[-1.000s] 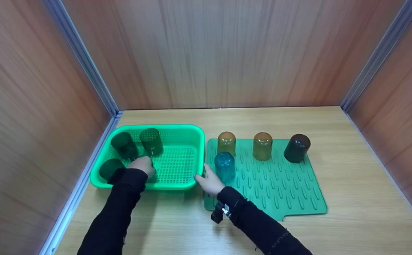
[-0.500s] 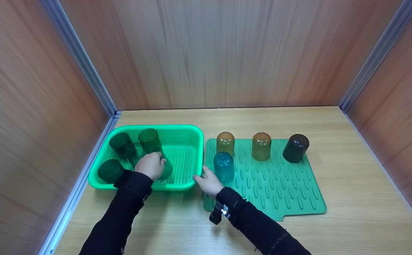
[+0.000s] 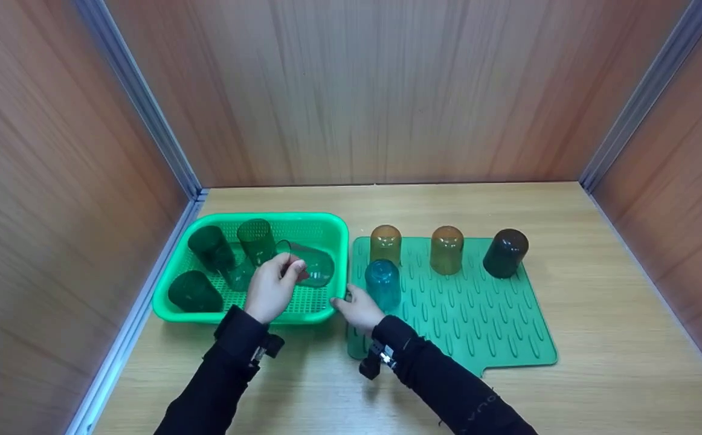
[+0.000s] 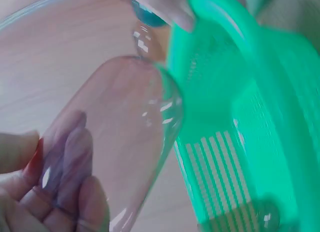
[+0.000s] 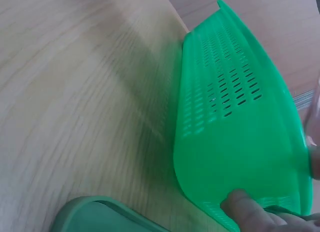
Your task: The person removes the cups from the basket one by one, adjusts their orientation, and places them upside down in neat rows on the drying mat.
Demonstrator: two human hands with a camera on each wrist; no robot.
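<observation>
My left hand [image 3: 270, 293] pinches a clear drinking glass [image 3: 319, 267] between thumb and fingers at its open end, tilted with its base toward the right. The glass is over the green basket [image 3: 293, 317] in the head view. Up close, the left wrist view shows fingers [image 4: 75, 157] through the clear wall of the glass. My right hand [image 3: 360, 311] grips the basket's rim at its near right corner, its fingers [image 5: 245, 209] on the outer wall. Still in the basket are dark glasses [image 3: 209, 246] and a clear glass [image 3: 241, 277], partly hidden.
Right of the basket lies a green drying mat [image 3: 472, 326]. Upside down on it stand a blue glass [image 3: 382, 284], two amber glasses [image 3: 447, 251] and a dark glass [image 3: 505, 254]. Wood panels [image 3: 375, 90] enclose the table at the back and sides.
My left hand has moved right and up from inside the basket, lifting the clear glass from among the others. The right hand has stayed on the rim.
</observation>
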